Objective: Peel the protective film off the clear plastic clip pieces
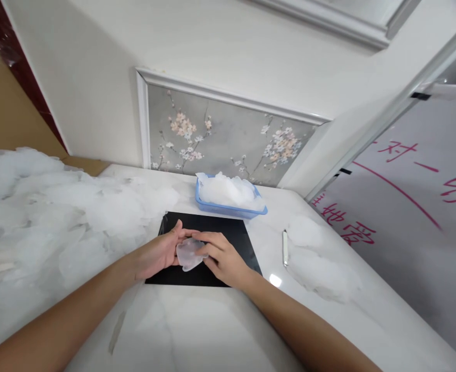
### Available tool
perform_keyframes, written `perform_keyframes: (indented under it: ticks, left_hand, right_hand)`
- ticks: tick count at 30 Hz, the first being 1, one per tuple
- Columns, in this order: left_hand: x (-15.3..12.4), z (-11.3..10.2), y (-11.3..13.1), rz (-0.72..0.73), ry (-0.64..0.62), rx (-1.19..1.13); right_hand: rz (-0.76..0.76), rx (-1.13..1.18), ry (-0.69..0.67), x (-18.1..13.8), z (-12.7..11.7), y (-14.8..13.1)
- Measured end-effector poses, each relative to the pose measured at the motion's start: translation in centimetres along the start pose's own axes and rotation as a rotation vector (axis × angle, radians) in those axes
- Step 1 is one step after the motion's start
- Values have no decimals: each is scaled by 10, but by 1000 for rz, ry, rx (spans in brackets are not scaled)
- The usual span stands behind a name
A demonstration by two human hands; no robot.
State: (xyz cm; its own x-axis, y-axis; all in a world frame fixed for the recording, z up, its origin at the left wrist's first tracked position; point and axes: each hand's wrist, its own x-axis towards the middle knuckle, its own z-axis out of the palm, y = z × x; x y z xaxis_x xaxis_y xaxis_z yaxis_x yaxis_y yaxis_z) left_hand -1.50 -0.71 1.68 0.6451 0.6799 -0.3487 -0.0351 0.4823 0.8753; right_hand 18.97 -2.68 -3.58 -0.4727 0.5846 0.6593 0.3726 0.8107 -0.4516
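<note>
A small, thin, translucent white plastic piece [190, 255] with a wavy outline is between my hands. My left hand [160, 254] grips it from the left, thumb raised and fingers reaching behind it. On the other side, the fingers of my right hand [228, 262] are bent over its right edge and touch it. Both hands are above a black rectangular mat [161, 276] on the table. Part of the piece is covered by my right fingers.
A blue basket [231, 210] heaped with similar translucent pieces stands behind the mat. A large loose pile [80, 212] of them spreads across the left. To the right lies a slim white tool [285, 248], perhaps a cutter. A whiteboard [417, 206] borders the table's right side.
</note>
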Motion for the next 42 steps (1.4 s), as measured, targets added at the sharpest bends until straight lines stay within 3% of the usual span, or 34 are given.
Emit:
perform_keyframes:
  ticks: [2,4,6,8,11,14,22,25,28,30,32,35,38,42]
  left_hand:
    - [2,-7,0,59,152,211]
    - [2,-18,4,218,359,583]
    - [-3,-32,13,405,521,987]
    - [-11,-46,25,362,579,1282]
    - [-24,-60,40,135,584,1486]
    - [-28,-64,44,58,547,1561]
    - [-23,-65,41,94,546,1639]
    - [-26,-68,43,108,556,1721]
    - [-30,-72,47,82,610,1828]
    - [-32,-70,51,77,624,1860]
    - [-35,-63,57,74,646,1880]
    - [-37,-45,63,146,769,1786]
    - [-32,-27,60,249,844,1417]
    - [-13,-14,36,340,656,680]
  right_hand:
    - [278,269,41,0,2,-1]
    - [539,567,86,0,5,1]
    - [690,805,106,0,6,5]
    - [748,949,101,0,6,8]
    - [776,1011,73,0,4,9]
    - [787,999,32,1,-1,8]
    - [786,977,-21,-1,2,5]
    - [743,924,53,2,-5,14]
    - [689,585,277,3,-45,42]
    - [745,105,454,-4,-91,64]
    - [982,-366,564,-20,-138,82]
    - [1158,-539,615,-53,-184,99]
    - [1286,-612,601,-77,-194,105]
    - [1233,-712,572,-69,-179,98]
